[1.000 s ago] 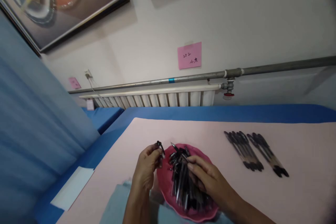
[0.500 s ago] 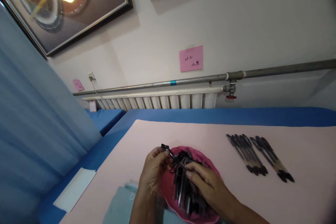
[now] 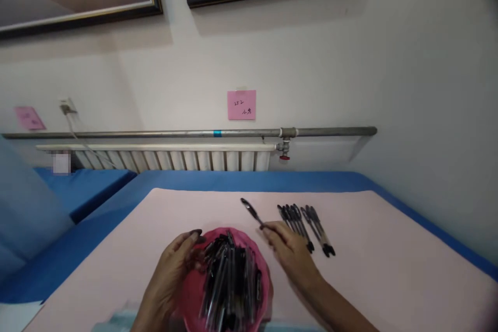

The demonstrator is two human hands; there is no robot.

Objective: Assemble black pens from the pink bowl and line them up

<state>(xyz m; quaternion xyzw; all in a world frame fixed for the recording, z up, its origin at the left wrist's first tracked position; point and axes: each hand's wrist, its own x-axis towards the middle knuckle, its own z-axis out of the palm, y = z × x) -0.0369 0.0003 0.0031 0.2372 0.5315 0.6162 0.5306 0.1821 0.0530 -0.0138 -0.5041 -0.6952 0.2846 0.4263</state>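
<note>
My right hand, to the right of the bowl, pinches the lower end of a black-capped pen. The pen tilts up and left over the pink cloth. At the left rim of a pink bowl, my left hand has its fingers closed on a small dark piece that looks like a black pen cap; blur hides its details. Clear pen barrels and black pen parts fill the bowl. Beyond my right hand, two groups of capped pens lie side by side.
A pink cloth covers the blue table. Light blue fabric lies at the near edge, and a white sheet at the near left. Behind stand a radiator and a metal pipe along the wall.
My hands have moved apart. The right one has carried a capped pen out over the cloth, toward the laid-out pens; the left stays by the bowl. The view has turned right and levelled.
</note>
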